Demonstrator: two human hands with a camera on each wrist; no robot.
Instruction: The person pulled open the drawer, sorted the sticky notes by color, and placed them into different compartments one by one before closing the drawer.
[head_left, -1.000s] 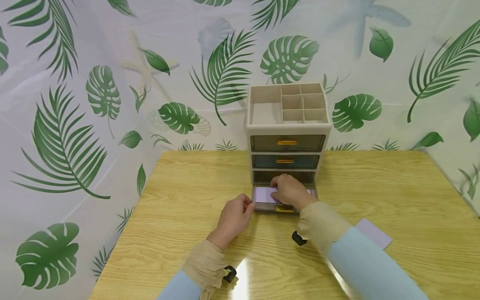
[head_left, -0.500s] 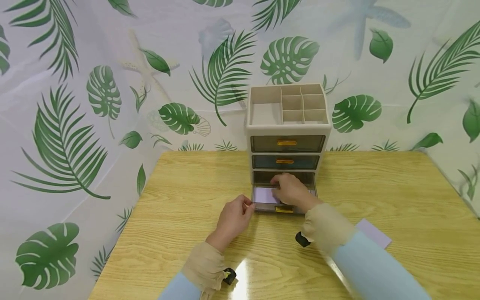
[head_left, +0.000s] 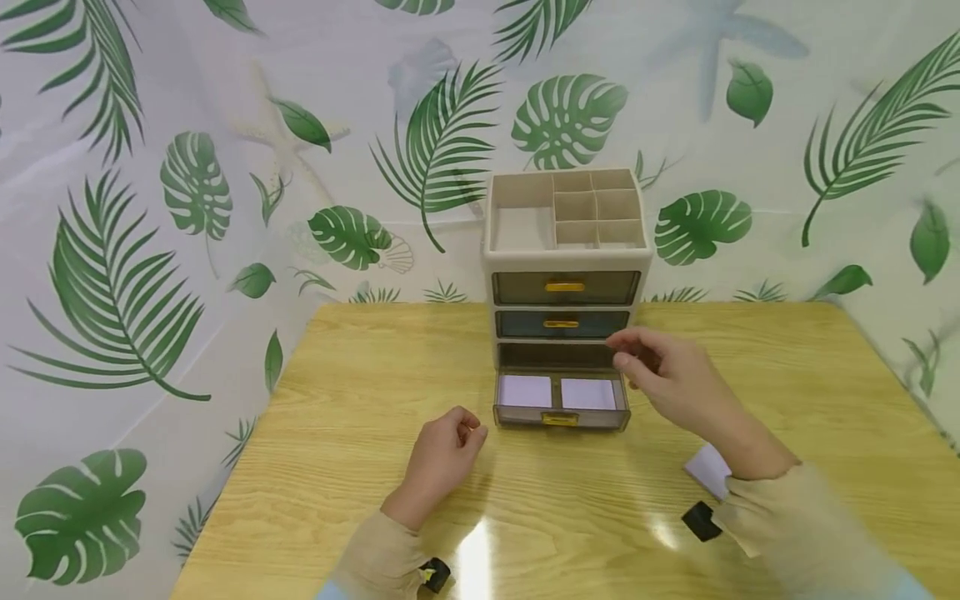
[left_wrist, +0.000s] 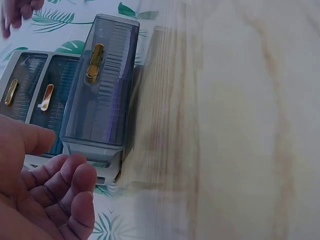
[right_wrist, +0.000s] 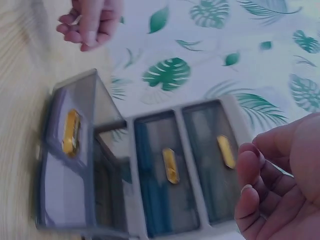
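A cream desktop organizer (head_left: 491, 258) stands on the table with its bottom drawer (head_left: 517, 417) pulled out. Inside lie two pale lilac pads of paper, the left one (head_left: 525, 390) and the right one (head_left: 588, 393), side by side with a gap between. My left hand (head_left: 441, 454) hovers by the drawer's front left corner, apart from it, fingers loosely bent around nothing. To the right of the drawer is my right hand (head_left: 678, 383), raised, with relaxed fingers that hold nothing. Another lilac pad (head_left: 707, 471) lies on the table, partly hidden behind my right wrist.
Two closed drawers, the upper (head_left: 525, 288) and the middle (head_left: 521, 323), sit above the pulled-out one. Open compartments (head_left: 525, 225) form the organizer's top. A leaf-printed cloth (head_left: 360, 158) hangs behind the wooden table (head_left: 375, 358).
My right hand has come out of the drawer and moved right, uncovering the right lilac pad. My left hand has left the drawer corner and drawn back slightly down and left.
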